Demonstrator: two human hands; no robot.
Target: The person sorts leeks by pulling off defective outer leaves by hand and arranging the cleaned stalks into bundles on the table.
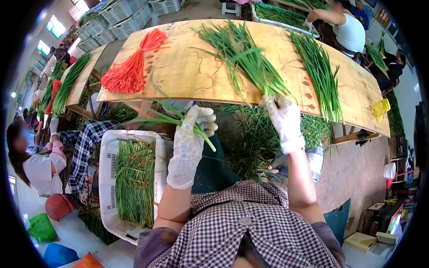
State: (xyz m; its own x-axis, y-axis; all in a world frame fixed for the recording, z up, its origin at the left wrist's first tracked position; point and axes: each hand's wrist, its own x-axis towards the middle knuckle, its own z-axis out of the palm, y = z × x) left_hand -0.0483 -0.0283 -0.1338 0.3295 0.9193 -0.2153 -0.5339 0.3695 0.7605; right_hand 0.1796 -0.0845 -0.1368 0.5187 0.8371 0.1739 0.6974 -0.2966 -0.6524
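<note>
My left hand [190,143], in a whitish glove, is closed around a few green chive stalks [203,135] in front of the table's near edge. Their pale cut ends point down to the right, and the leaves trail off to the left. My gloved right hand [282,118] grips the base end of a loose bunch of chives [250,56], whose leaves fan out across the wooden table [178,67]. To the right of it lies a neater bunch of chives [318,73]. A bundle of red plastic ties [134,64] rests on the table's left part.
A white crate [107,178] of chives [135,183] stands at my left. Loose green leaves [250,138] lie heaped below the table edge. A yellow plastic item [380,108] sits at the table's right end. A co-worker [40,165] sits at left; another person [348,31] is at upper right.
</note>
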